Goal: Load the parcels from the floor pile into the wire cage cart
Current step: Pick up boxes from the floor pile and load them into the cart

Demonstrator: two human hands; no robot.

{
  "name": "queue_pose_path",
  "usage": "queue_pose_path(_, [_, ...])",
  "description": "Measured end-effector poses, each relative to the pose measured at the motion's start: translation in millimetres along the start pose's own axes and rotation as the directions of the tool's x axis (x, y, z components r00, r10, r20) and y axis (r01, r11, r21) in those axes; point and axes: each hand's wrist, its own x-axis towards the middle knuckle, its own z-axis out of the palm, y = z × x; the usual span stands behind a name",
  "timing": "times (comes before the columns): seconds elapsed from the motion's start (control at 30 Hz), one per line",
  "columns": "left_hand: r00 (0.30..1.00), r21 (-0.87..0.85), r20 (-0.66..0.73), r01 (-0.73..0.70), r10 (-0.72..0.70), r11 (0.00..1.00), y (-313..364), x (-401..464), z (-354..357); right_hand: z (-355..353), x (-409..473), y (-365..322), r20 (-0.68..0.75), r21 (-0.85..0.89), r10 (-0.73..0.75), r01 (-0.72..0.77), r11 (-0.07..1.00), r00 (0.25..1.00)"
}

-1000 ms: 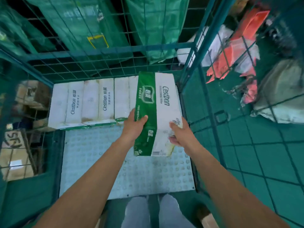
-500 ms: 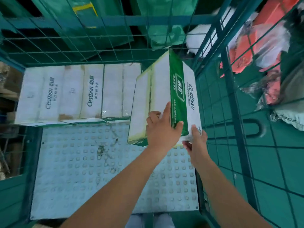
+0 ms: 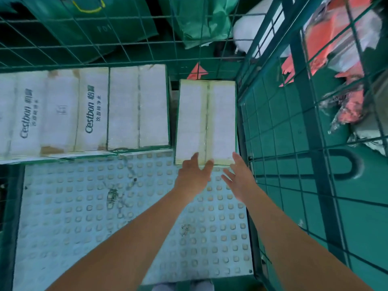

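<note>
Carton [image 3: 206, 120] flat in cage cart [image 3: 273, 114] corner — left hand [image 3: 194, 175], right hand [image 3: 238, 177] grips apart, fingers straight.

A parcel depot or warehouse: a wire cage cart [image 3: 273, 114] around the hands, stacked cartons [image 3: 88, 110] ahead-left, bagged parcels [image 3: 340, 49] heaped beyond the mesh
</note>
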Motion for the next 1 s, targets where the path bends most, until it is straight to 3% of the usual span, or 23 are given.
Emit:
queue_pose_path(0.1, [0.998, -0.095, 0.036, 0.057, -0.054, 0.994, -15.0, 24.7, -5.7, -12.9, 14.6, 3.0, -0.054, -0.03, 0.027, -0.028, 0.999, 0.998])
queue_pose_path(0.17, [0.984, -0.248, 0.052, 0.178, -0.17, 0.952, -22.9, 42.0, -8.3, -18.2, 23.5, 3.9, -0.101, -0.021, 0.073, -0.075, 0.997, 0.992])
queue_pose_path(0.27, [0.933, -0.473, 0.069, 0.341, -0.352, 0.812, -32.2, 65.8, -10.7, -21.8, 39.1, 6.6, -0.113, -0.012, 0.093, -0.095, 0.995, 0.989])
queue_pose_path(0.37, [0.891, -0.624, 0.075, 0.392, -0.447, 0.676, -40.7, 80.1, -13.5, -16.8, 53.3, 4.2, -0.103, -0.035, 0.086, -0.09, 0.995, 0.991])
queue_pose_path(0.57, [0.856, -0.758, 0.21, 0.448, -0.472, 0.475, -47.6, 106.8, -13.1, 7.3, 71.2, -6.2, -0.062, -0.396, 0.056, -0.075, 0.915, 0.997])
queue_pose_path(0.7, [0.878, -0.77, 0.217, 0.423, -0.427, 0.477, -42.0, 116.8, -17.4, 29.8, 79.5, -12.8, -0.032, -0.56, -0.005, -0.014, 0.828, 0.999])
queue_pose_path(0.87, [0.897, -0.789, 0.19, 0.381, -0.399, 0.481, -37.4, 127.6, -28.1, 43.4, 97.5, -23.0, 0.032, -0.563, -0.053, 0.061, 0.824, 0.998])
queue_pose_path(1.0, [0.906, -0.789, 0.19, 0.37, -0.378, 0.491, -40.6, 130.6, -30.6, 25.3, 109.4, -35.2, -0.143, -0.407, -0.144, 0.075, 0.91, 0.979])
